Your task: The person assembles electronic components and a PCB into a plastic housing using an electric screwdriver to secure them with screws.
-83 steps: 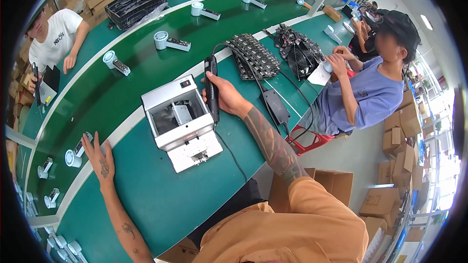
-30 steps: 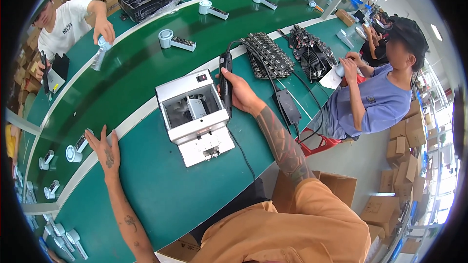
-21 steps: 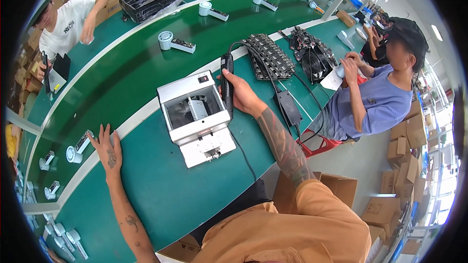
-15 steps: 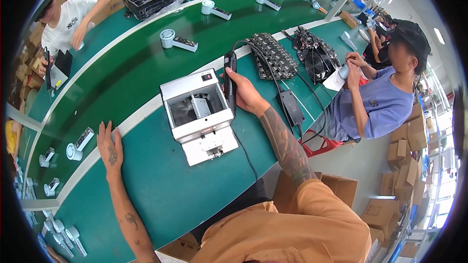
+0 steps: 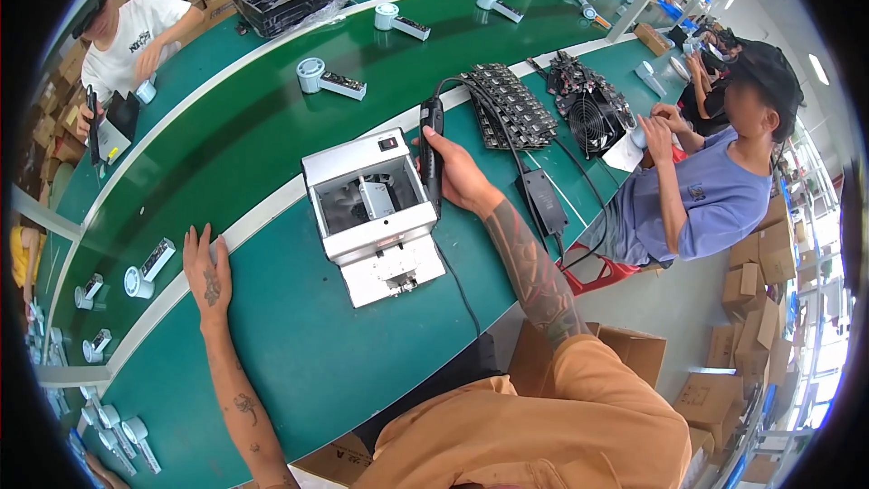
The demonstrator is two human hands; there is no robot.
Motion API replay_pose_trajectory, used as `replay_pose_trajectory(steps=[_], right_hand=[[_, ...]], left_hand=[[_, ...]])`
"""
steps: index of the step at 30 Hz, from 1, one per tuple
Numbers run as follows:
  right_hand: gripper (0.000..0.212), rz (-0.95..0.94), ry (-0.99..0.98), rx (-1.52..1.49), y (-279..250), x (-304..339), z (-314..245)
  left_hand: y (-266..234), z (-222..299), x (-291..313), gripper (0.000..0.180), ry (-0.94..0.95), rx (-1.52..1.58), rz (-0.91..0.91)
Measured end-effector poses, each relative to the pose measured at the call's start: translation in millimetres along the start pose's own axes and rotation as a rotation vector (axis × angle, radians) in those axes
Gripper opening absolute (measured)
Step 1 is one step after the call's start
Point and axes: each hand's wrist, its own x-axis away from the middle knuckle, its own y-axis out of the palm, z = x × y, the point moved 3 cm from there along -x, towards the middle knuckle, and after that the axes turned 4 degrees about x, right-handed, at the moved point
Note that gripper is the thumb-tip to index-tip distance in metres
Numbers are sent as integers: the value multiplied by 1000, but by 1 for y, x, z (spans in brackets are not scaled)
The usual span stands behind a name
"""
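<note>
My right hand (image 5: pixel 460 174) is wrapped round a black corded electric screwdriver (image 5: pixel 432 116), held upright along the right side of a white metal screw feeder (image 5: pixel 348 160). The feeder has an open top bin and a small switch at its back corner. Its front plate carries a small metal mechanism (image 5: pixel 402 282). My left hand (image 5: pixel 208 273) rests palm down with fingers spread, at the pale rail between the green table and the conveyor belt. It holds nothing. Close to its left, a light blue handheld fan body (image 5: pixel 139 282) with an exposed circuit board lies on the belt.
More fan bodies (image 5: pixel 310 75) lie along the green belt (image 5: pixel 244 127). Beyond the feeder are circuit board panels (image 5: pixel 507 104), a heap of black parts (image 5: pixel 588 113) and a black power adapter (image 5: pixel 543 202) with cables. A co-worker (image 5: pixel 715 181) sits at the right; cardboard boxes (image 5: pixel 711 398) stand behind.
Both my hands, the screwdriver and the feeder keep their places; the whole picture has shifted very slightly. Across the belt at left, a light blue part shows more clearly below the co-worker's hand.
</note>
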Motion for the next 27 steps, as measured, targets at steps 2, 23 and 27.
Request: replay_pose_trajectory(steps=[2, 23, 27], right_hand=[[40, 0, 1, -2, -1, 0, 0], [42, -2, -8, -1, -1, 0, 0], [42, 7, -7, 7, 0, -1, 0]], left_hand=[[1, -1, 0, 41, -2, -2, -4], [3, -3, 0, 45, -35, -21, -38], [3, -4, 1, 45, -50, -24, -30]])
